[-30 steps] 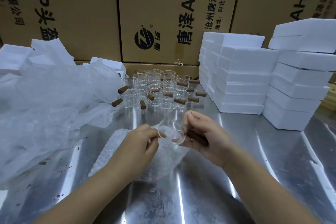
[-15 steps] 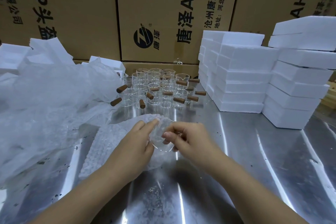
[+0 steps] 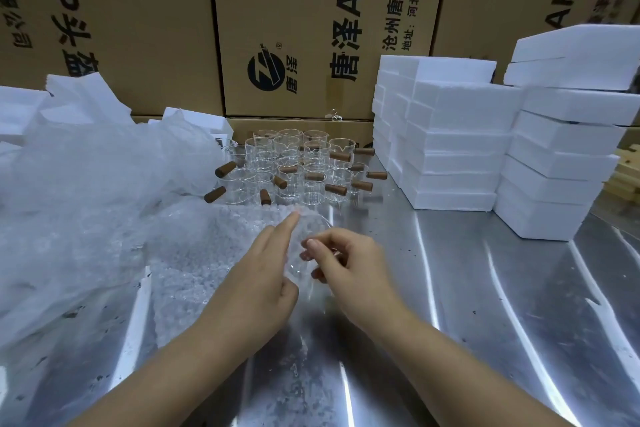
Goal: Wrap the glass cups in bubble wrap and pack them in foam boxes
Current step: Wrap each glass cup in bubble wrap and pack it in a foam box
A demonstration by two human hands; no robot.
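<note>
The glass cup (image 3: 295,246) sits in the gap between my hands, touching both: just to the right of my left hand (image 3: 258,282) and just to the left of my right hand (image 3: 349,265). The right is the one actually carrying it, with fingers curled in and pinching the glass. The left is laid flat against it, fingers straight and pointing away from me, thumb tucked low beside the cup's near edge.

The cup is clear against the bubble wrap sheet (image 3: 207,253), so its long axis is hard to read. I think it lies tipped on its side, running roughly away from me along the line of the left fingers. The sheet spreads out to the left of and beneath the left hand, so that hand is the nearer one for pulling the wrap over. The foam boxes (image 3: 450,156) stand well apart, beyond the right hand.
</note>
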